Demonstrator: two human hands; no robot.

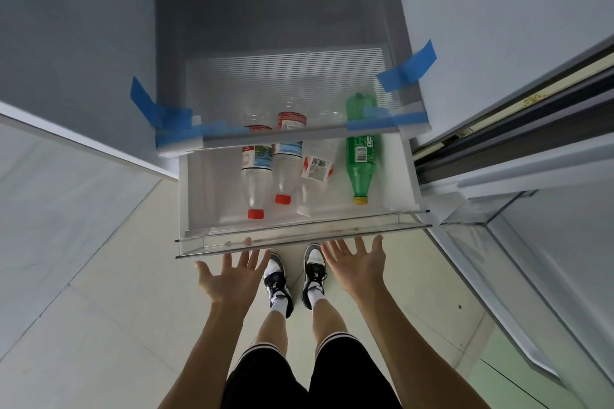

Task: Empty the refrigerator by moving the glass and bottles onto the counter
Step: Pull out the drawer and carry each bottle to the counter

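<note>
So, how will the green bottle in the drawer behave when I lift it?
Probably light: the green bottle looks like thin plastic, and no liquid level shows. It lies on its side in the drawer, so a nudge may roll it. Its wall would likely dent under a firm squeeze.

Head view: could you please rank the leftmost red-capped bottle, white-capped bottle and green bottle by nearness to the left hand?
From the left hand:
1. Leftmost red-capped bottle, directly ahead, at left.
2. White-capped bottle, right of centre.
3. Green bottle, far right.
</note>
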